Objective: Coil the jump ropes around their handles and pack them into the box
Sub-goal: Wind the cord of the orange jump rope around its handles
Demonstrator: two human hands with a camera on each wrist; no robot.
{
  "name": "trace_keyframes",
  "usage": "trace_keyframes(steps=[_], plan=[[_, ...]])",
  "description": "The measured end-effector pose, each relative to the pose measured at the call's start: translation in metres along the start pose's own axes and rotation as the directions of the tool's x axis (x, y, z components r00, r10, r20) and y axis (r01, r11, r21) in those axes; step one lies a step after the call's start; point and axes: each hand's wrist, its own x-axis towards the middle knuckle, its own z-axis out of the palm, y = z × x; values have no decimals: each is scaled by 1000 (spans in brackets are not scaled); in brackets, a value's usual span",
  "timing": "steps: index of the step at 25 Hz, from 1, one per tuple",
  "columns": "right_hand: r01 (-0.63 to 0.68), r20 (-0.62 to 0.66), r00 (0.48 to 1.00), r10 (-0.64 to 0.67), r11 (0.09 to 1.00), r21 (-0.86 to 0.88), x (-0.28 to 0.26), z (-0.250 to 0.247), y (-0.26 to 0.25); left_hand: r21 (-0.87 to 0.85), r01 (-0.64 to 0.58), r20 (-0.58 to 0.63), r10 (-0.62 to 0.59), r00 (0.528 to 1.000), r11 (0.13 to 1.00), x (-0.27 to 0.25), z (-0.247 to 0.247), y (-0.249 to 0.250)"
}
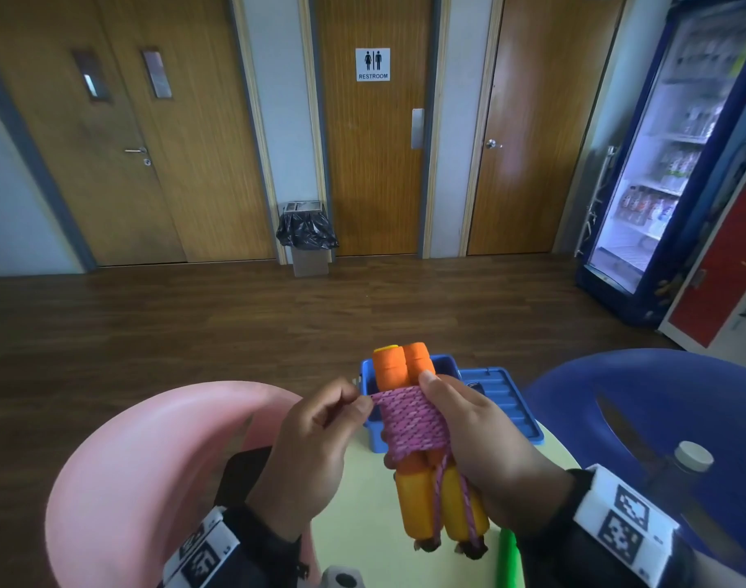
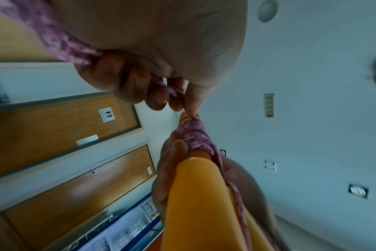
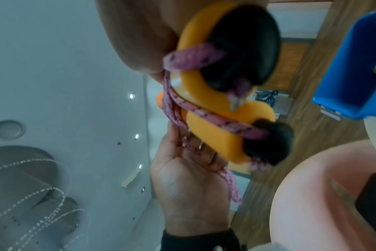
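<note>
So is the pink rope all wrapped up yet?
Almost. The pink rope is coiled around the handles, but the left hand pinches a loose end.

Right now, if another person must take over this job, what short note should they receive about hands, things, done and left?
Left hand pinches the free end of the pink rope. Right hand grips the two orange handles, held together above the table. Done: rope coiled tightly around the handles' middle. Left: secure the end, put the bundle into the open blue box behind it. A green thing lies on the table.
</note>
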Motion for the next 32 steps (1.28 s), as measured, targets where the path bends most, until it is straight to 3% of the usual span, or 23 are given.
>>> trace_keyframes(steps=[3,5,7,10,13,16,20,23,27,32], plan=[[-159,192,976,102,938,309,-3,-4,1,-251,177,121,-150,981,952,4,4,2],[-241,373,924,85,886,396,-5,-2,3,-398,217,199,-147,969,892,6,4,2],[-248,444,895,49,881,404,-3,1,6,-482,238,240,-133,961,843,7,9,6],[-134,316,948,17,926,352,4,7,10,-511,234,143,-187,972,827,9,16,6],[82,71,994,-81,997,-13,7,12,18,-386,135,-52,-167,985,912,11,24,10],[109,40,994,-105,985,-135,2,18,21,-267,132,-83,-160,984,954,10,33,16],[155,-6,988,-156,983,-96,3,17,21,-382,196,11,-208,978,903,14,33,11],[141,-18,990,-143,986,-94,4,12,22,-361,277,96,-260,961,891,19,26,7],[160,15,987,-159,976,-145,3,3,19,-437,336,181,-284,942,834,21,15,7],[100,97,991,-89,988,-115,0,-5,16,-555,374,284,-254,925,743,17,9,4]])
